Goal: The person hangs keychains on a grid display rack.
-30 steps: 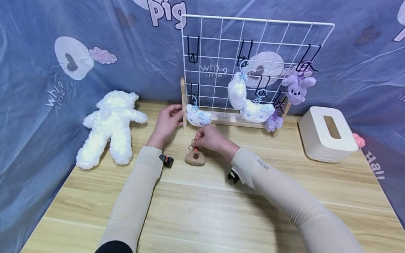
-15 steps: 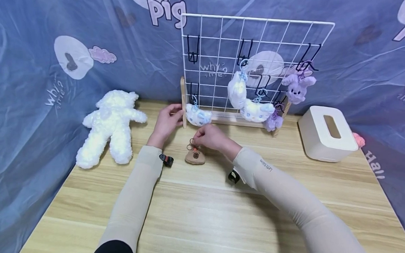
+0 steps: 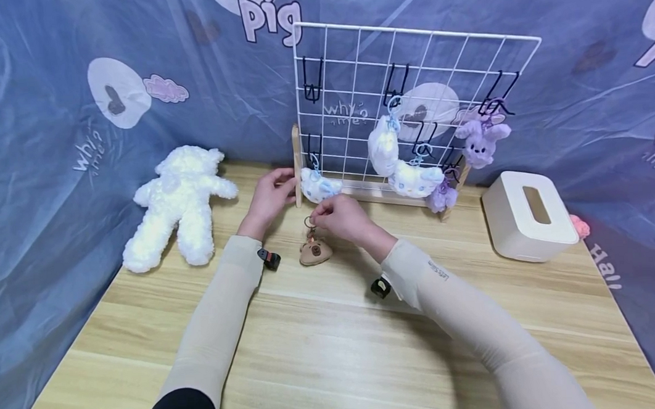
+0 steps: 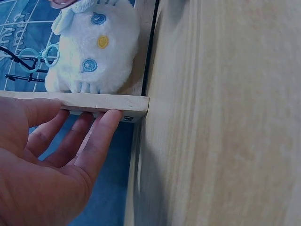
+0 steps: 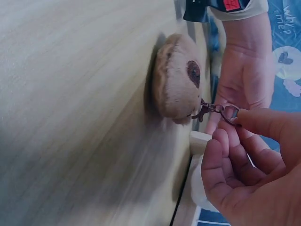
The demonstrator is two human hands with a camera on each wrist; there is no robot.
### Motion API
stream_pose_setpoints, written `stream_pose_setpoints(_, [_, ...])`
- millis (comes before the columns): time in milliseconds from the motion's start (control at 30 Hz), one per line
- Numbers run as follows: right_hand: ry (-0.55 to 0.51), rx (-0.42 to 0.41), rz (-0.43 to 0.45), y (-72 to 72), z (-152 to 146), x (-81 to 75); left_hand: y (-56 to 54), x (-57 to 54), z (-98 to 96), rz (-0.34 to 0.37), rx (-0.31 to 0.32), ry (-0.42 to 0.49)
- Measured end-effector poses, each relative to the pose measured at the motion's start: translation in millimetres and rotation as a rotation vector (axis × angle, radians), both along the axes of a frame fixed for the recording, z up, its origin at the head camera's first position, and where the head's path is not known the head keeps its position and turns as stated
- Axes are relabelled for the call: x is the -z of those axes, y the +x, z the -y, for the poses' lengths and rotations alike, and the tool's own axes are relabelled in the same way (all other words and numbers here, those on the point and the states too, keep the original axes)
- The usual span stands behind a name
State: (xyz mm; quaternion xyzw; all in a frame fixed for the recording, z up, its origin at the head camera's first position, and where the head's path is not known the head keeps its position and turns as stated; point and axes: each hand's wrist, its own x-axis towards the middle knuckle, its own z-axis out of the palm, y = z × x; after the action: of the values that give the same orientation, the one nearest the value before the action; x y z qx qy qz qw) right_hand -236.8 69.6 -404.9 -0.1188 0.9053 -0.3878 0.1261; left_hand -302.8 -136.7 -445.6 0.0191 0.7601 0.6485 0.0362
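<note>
A small brown plush keychain (image 3: 314, 253) with a dark round muzzle hangs close over the table. My right hand (image 3: 343, 218) pinches its metal ring (image 5: 230, 114) between thumb and forefinger, with the clasp pulled taut below. My left hand (image 3: 272, 198) grips the rack's left wooden post (image 4: 106, 101), thumb on one side and fingers on the other. Just beyond that post is a white plush cat-like keychain (image 4: 101, 52) with blue eyes, hung from a blue ring. In the head view, my right hand overlaps its lower edge.
The white wire grid rack (image 3: 350, 104) carries black hooks, several white plush pendants and purple ones, including a rabbit (image 3: 480, 144). At the upper left, an empty hook (image 3: 312, 82) shows. A white fluffy bear (image 3: 180, 203) lies left; a white tissue box (image 3: 530, 215) stands right.
The right hand has shifted slightly up and right, drawing the ring up. The brown plush has straightened beneath it and turned its muzzle. The left hand stays on the post.
</note>
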Motion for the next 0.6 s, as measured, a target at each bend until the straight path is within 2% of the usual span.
stream_pose_setpoints(267, [-0.033,0.033,-0.037,3.8,-3,-12.9,-1.7,1.3,0.8,0.003,0.005,0.000])
stream_pose_setpoints(600, [-0.094,0.032,-0.127,-0.3,-5,-27.9,-1.7,3.0,0.4,-0.004,0.004,0.010])
